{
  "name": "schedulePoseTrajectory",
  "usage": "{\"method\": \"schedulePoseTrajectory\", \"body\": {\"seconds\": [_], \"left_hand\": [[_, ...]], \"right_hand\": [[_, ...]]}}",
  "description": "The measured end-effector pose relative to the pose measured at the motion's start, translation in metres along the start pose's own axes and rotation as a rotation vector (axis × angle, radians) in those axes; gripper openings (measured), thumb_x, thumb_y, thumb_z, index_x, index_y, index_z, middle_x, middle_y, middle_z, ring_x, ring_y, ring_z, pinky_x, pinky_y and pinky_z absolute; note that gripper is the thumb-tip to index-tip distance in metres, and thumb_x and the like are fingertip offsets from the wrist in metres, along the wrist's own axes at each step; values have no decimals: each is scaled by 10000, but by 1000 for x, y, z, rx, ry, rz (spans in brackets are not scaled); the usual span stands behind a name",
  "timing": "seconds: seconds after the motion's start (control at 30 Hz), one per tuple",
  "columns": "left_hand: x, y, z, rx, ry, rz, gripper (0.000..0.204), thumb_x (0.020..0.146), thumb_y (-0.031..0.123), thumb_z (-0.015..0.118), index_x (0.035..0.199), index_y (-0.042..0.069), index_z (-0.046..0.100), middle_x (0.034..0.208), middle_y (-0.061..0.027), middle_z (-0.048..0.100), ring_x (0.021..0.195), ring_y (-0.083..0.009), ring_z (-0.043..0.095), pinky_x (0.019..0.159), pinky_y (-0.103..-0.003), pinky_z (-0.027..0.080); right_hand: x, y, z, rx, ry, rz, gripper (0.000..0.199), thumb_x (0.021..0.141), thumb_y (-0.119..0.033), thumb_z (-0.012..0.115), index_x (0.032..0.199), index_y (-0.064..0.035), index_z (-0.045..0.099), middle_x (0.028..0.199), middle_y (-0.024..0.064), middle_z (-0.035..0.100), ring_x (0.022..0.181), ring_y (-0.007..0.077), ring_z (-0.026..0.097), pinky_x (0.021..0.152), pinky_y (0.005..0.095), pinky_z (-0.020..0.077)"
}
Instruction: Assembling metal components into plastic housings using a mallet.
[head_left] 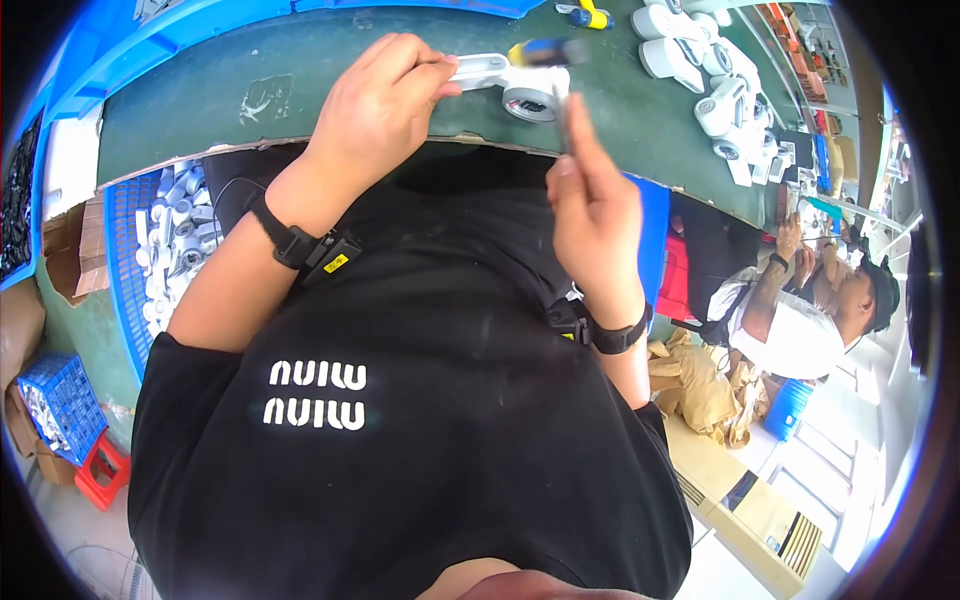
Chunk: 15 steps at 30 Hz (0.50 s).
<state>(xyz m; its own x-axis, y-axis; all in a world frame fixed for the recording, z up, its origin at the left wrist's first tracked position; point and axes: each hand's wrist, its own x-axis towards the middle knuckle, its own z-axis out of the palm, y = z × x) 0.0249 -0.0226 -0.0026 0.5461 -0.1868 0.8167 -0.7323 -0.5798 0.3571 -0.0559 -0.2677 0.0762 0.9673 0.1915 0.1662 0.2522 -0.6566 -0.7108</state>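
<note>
Your left hand (pixel 385 105) is clamped on 1 white plastic part (pixel 505 82) at the green bench's (pixel 330 80) near edge, your right hand (pixel 592 205) pinches a blurred screwdriver (pixel 553 75) above it, fastening seemingly unfinished.

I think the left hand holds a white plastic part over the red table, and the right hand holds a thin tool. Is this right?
Not quite: the table is dark green, not red, as the head view shows. The rest stands: the left hand holds the white plastic part over it, and the right hand holds a thin tool.
</note>
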Motion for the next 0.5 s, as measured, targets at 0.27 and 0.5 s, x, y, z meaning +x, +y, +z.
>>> {"method": "schedulePoseTrajectory", "body": {"seconds": [0.27,0.5], "left_hand": [[-2,-3,-7,-103,-56,-113,269,852,68,896,1081,6,771,986,-110,730,888,-302,727,758,-392,597],[-1,1,-7,-114,-69,-236,504,847,126,932,1295,39,718,1118,-139,790,1035,-293,809,863,-391,633]], "right_hand": [[14,1,11,-214,40,-280,659,1056,39,552,1691,18,378,886,152,736,670,254,639,662,368,541],[8,-8,5,-51,189,-326,623,998,112,537,1615,37,505,1119,194,811,866,349,771,836,381,580]]}}
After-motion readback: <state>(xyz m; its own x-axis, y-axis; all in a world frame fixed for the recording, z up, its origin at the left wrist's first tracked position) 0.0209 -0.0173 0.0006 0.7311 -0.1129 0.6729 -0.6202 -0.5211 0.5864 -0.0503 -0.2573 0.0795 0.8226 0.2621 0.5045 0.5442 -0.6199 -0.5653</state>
